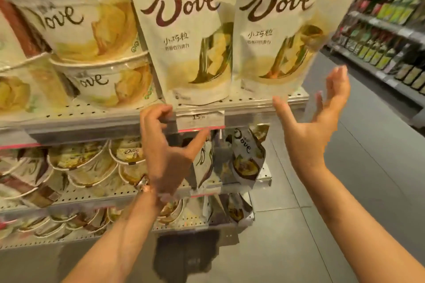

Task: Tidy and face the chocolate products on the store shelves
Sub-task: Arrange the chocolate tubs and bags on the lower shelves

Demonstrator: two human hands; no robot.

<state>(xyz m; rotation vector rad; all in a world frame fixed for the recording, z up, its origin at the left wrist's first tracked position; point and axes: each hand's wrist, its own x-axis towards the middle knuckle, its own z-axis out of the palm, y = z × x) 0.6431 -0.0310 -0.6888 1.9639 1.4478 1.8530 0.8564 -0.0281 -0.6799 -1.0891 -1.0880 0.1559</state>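
While empty, both hands (308, 122) below pouches (273, 30).

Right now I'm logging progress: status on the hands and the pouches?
Left hand curled at shelf edge, holding nothing. Right hand open beside right Dove pouch. Both pouches upright, facing out. Nothing in the way.

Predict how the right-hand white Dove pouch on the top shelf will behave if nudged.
The right Dove pouch stands tall on a narrow base near the shelf edge, so it probably tips easily. Its soft, creased look suggests it flexes rather than slides.
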